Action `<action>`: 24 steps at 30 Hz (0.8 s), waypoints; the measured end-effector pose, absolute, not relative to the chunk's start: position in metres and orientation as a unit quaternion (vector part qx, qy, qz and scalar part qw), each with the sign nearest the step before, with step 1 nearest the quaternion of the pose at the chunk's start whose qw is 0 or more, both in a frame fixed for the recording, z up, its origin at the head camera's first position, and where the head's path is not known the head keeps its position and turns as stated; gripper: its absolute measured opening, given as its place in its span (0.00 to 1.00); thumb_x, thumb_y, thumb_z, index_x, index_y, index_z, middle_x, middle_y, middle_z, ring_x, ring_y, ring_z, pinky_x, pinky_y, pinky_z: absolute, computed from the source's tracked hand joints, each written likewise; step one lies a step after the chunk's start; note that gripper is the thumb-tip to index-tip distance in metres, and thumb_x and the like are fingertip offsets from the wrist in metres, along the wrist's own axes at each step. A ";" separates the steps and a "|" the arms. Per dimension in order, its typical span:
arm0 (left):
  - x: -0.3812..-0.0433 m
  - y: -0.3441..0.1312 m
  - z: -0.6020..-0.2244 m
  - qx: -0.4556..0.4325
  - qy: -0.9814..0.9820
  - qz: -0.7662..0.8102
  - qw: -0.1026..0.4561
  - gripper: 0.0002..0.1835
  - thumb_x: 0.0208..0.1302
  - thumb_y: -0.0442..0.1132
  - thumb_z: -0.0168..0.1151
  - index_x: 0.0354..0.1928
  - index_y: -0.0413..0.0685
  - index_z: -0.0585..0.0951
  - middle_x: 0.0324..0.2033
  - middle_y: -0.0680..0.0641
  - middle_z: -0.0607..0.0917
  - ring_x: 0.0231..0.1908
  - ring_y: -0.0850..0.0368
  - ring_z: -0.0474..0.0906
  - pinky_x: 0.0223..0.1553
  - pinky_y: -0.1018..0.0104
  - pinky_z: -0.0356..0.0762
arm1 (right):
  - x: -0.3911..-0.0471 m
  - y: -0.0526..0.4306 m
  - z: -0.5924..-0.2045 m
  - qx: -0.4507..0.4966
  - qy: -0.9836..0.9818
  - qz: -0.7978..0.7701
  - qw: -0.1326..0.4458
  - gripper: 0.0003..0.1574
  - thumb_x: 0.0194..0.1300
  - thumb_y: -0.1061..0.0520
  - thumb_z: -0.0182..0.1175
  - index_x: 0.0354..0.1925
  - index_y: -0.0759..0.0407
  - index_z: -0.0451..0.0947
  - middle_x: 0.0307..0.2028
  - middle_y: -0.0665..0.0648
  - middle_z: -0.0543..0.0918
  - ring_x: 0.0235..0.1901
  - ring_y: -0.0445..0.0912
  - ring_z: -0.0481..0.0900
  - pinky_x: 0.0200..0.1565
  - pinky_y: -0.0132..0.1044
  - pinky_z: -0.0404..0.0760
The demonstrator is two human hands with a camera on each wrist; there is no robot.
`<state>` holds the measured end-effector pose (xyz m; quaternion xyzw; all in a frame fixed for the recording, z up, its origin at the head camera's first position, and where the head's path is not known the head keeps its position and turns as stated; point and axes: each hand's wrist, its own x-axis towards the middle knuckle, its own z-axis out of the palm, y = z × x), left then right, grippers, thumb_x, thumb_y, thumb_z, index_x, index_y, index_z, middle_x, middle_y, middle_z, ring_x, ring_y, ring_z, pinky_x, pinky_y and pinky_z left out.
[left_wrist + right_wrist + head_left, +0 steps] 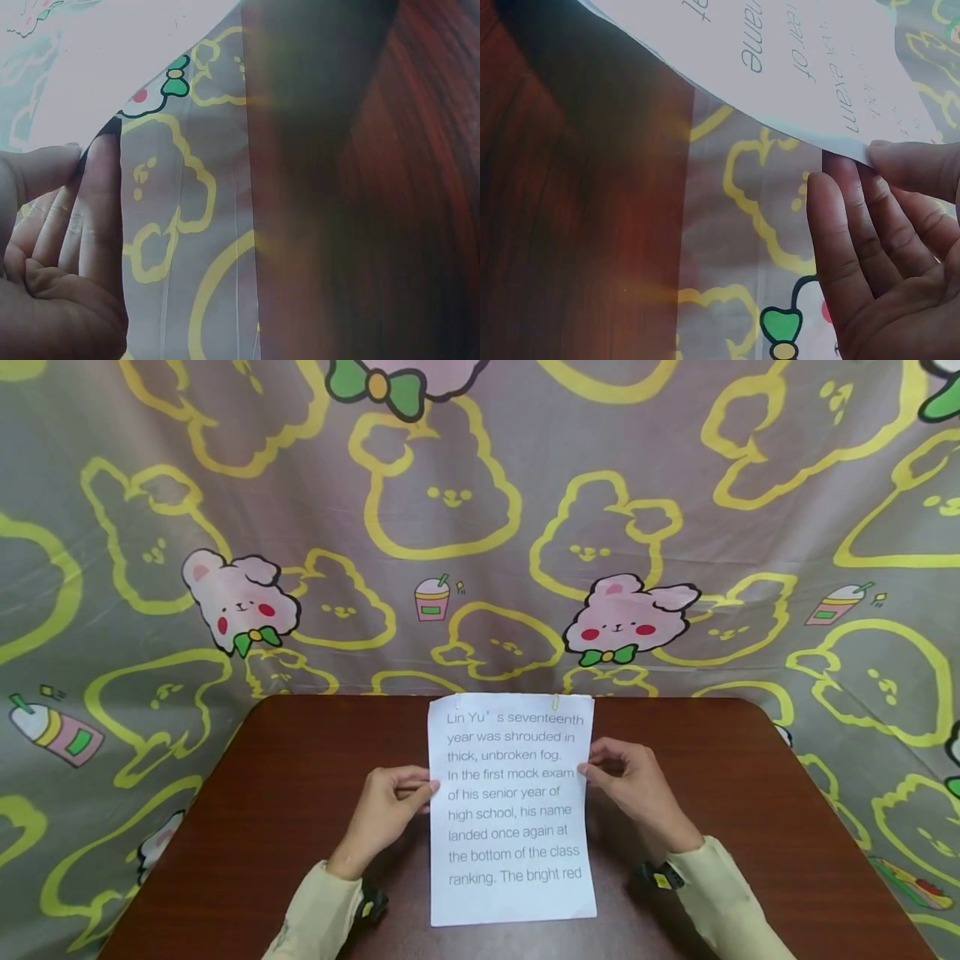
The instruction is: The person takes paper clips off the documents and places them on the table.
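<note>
A white sheet of paper with large printed English text stands raised above the table, its text facing me. My left hand pinches its left edge between thumb and fingers. At about the same height, my right hand pinches the right edge. A yellow paper clip sits on the top edge toward the right, and a pale clip near the top left corner. In the right wrist view, the thumb lies on the printed face while the other fingers are behind or below the edge.
The dark reddish-brown wooden table spreads beneath the paper and both forearms. Behind its far edge hangs a grey-pink curtain with yellow outlines and cartoon bunnies. Each wrist wears a small black device, such as the one on the right.
</note>
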<state>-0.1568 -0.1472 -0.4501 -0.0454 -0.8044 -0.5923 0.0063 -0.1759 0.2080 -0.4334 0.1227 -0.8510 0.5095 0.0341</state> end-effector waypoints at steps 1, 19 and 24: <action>-0.157 -0.148 -0.450 -0.045 -0.804 -0.592 0.005 0.08 0.64 0.29 0.71 0.45 0.34 0.89 0.38 0.35 0.93 0.33 0.55 0.91 0.33 0.65 0.91 | -0.176 0.208 -0.433 0.126 -0.851 0.508 0.034 0.06 0.67 0.64 0.70 0.42 0.57 0.86 0.39 0.59 0.90 0.33 0.58 0.86 0.36 0.35 0.88; -0.157 -0.153 -0.449 -0.083 -0.802 -0.592 0.005 0.07 0.66 0.29 0.70 0.44 0.34 0.88 0.38 0.36 0.93 0.32 0.63 0.90 0.33 0.67 0.90 | -0.180 0.215 -0.412 0.132 -0.867 0.476 0.068 0.14 0.69 0.56 0.70 0.52 0.53 0.83 0.42 0.55 0.90 0.38 0.46 0.85 0.41 0.31 0.85; -0.156 -0.153 -0.448 -0.096 -0.799 -0.593 0.004 0.08 0.67 0.30 0.69 0.45 0.33 0.88 0.39 0.35 0.92 0.33 0.61 0.90 0.34 0.66 0.90 | -0.185 0.215 -0.405 0.122 -0.865 0.478 0.098 0.24 0.69 0.55 0.70 0.61 0.54 0.78 0.48 0.57 0.89 0.42 0.40 0.85 0.45 0.26 0.85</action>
